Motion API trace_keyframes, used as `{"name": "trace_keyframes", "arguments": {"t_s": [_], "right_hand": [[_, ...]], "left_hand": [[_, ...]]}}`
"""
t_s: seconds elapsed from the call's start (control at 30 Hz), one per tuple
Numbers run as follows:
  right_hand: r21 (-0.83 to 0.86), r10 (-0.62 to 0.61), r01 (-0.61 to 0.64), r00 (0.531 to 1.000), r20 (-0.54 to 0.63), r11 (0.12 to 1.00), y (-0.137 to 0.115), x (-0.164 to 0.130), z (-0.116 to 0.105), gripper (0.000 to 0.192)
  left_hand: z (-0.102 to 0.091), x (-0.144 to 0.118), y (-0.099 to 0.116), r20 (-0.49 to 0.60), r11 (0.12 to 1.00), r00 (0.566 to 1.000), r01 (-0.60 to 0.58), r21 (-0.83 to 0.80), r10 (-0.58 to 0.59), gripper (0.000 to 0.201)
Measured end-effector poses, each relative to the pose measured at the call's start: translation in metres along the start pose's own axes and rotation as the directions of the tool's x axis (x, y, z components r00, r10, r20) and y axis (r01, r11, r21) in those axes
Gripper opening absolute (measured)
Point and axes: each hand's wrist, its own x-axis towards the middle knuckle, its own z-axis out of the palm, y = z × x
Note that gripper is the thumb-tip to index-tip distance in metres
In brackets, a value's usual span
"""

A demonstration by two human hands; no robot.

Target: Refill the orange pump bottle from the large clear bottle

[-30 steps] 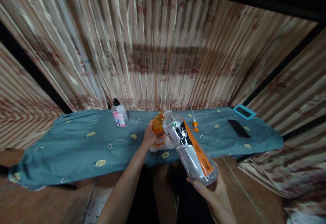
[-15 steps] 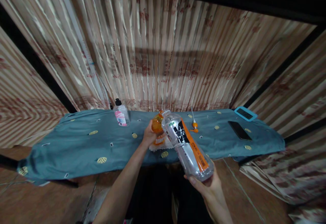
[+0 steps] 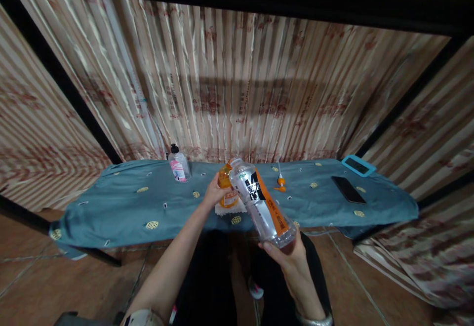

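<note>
we hold 2 bottles at the middle of the teal-draped desk [image 3: 126, 212]. our left grip [image 3: 214, 191] is closed around the side of the orange bottle [image 3: 228, 199], which stands on a small white cloth [image 3: 224, 211] near the front edge. our right grip [image 3: 291, 256] is wrapped round the base of the clear bottle [image 3: 261, 205], which we hold tilted in the air, its mouth up and to the left, right by the top of the orange bottle; we cannot tell whether the 2 bottles touch there. the clear bottle shows an orange stripe and bold black lettering. just to its right lies an orange pump [image 3: 281, 183] with its tube pointing away from us. farther right we see a black phone [image 3: 348, 189] and, behind it, a blue-framed device [image 3: 358, 166]. to the left stands a pink-labelled bottle [image 3: 179, 168] with a black cap, before a striped curtain [image 3: 240, 89].
</note>
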Motion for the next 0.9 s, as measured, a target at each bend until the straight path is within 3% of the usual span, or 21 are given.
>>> {"name": "trace_keyframes", "arguments": {"t_s": [0.3, 0.6, 0.9], "right_hand": [[0.05, -0.02, 0.022, 0.999, -0.033, 0.999, 0.01, 0.002, 0.0, 0.081], [0.044, -0.013, 0.015, 0.999, -0.047, 0.999, 0.008, 0.0, 0.003, 0.078], [0.031, 0.032, -0.03, 0.995, -0.091, 0.999, 0.01, 0.001, 0.004, 0.09]], "left_hand": [[-0.001, 0.003, 0.01, 0.031, 0.997, 0.996, 0.082, 0.011, -0.082, 0.063], [0.001, 0.002, 0.01, 0.015, 0.996, 0.996, 0.087, -0.006, -0.087, 0.059], [0.003, 0.002, 0.004, 0.031, 0.997, 0.997, 0.07, -0.039, -0.069, 0.067]]}}
